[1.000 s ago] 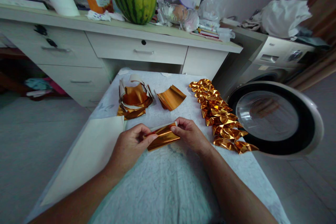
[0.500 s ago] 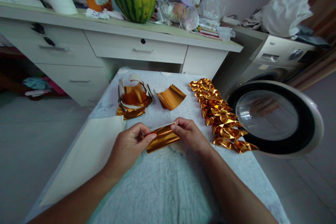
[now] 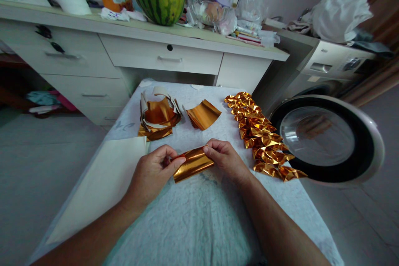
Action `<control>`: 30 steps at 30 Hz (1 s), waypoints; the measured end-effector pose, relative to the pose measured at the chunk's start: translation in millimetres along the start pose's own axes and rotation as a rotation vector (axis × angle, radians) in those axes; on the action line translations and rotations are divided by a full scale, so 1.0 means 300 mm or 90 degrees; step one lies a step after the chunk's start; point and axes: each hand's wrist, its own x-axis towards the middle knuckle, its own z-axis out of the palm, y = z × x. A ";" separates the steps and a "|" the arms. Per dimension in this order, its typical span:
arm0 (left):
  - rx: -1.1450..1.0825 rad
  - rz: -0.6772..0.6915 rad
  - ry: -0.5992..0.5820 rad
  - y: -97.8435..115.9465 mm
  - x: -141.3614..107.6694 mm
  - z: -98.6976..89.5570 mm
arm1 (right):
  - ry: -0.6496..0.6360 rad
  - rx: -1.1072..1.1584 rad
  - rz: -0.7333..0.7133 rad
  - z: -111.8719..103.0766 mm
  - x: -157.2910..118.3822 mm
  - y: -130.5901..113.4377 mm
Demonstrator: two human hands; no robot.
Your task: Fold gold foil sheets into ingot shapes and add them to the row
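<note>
A sheet of shiny gold foil paper (image 3: pixel 193 164) spans the gap between my hands, curved over along its length. My left hand (image 3: pixel 157 168) pinches its left end between thumb and fingers. At the right end, my right hand (image 3: pixel 222 158) grips the upper corner, thumb on top. Just beyond lies a small stack of gold sheets (image 3: pixel 204 114), slightly curled. Left of that, a bundle of gold sheets (image 3: pixel 158 112) with pale backs curls upward. Folded gold paper pieces (image 3: pixel 258 133) stand in a long overlapping row on the right.
A cloth-covered table (image 3: pixel 187 220) carries everything, with a cream sheet (image 3: pixel 102 187) along its left side. An open washing machine door (image 3: pixel 327 139) sits close to the right edge. Behind, a white counter (image 3: pixel 199 41) holds a cut watermelon (image 3: pixel 157 0) and plastic bags.
The pale strip along the sheet's upper edge has gone from sight as the foil rolled over slightly. Both hands keep nearly the same place and grip.
</note>
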 end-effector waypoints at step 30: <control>-0.031 -0.008 -0.010 0.010 -0.004 0.001 | -0.002 0.007 0.003 0.002 -0.007 -0.008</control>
